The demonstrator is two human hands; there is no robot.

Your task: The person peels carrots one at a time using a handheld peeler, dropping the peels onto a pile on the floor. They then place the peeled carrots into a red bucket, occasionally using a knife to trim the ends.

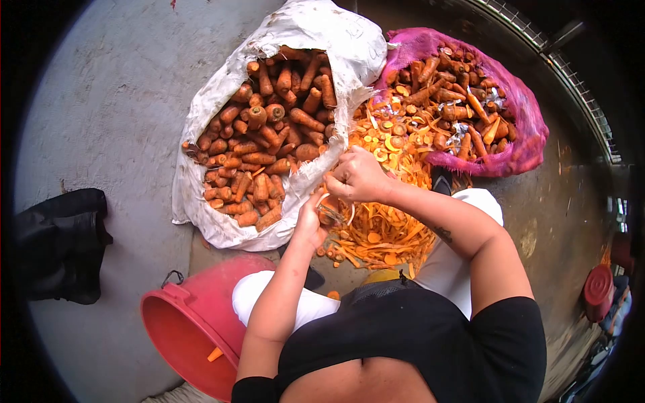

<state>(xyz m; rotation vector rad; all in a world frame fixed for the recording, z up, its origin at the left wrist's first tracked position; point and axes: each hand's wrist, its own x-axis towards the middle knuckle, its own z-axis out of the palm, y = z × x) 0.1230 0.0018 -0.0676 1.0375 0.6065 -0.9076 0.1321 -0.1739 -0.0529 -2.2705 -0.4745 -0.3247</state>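
The left hand [312, 218] has its grip curled round a small held piece [328, 210], brownish orange with bright glints, most likely a carrot; fingers hide much of it. A thin pale curved strip [351, 211] shows beside it, whether peel or part of a tool I cannot tell. The right hand [356, 176] is just above, its grip drawn into a narrow fist; what it holds, if anything, I cannot tell. Both hands are in front of the body, near the edge of the white sack [336, 27].

That sack lies open on the floor [127, 101], full of carrots [257, 118]: thick, short, blunt-ended, dull orange with brownish, soiled-looking skins. To its right the pink sack [531, 134], of a thinner weave, holds more of them, some brighter orange, with cut ends and pale scraps among them. Between the sacks and the person spreads a heap of peelings [396, 235], bright orange, long and thin, with round slices [396, 142] towards the top.

At the person's left a red bucket [215, 282] lies tipped, with one orange piece [214, 354] inside. Faint dark marks on the white sack's upper part are too weak to read.
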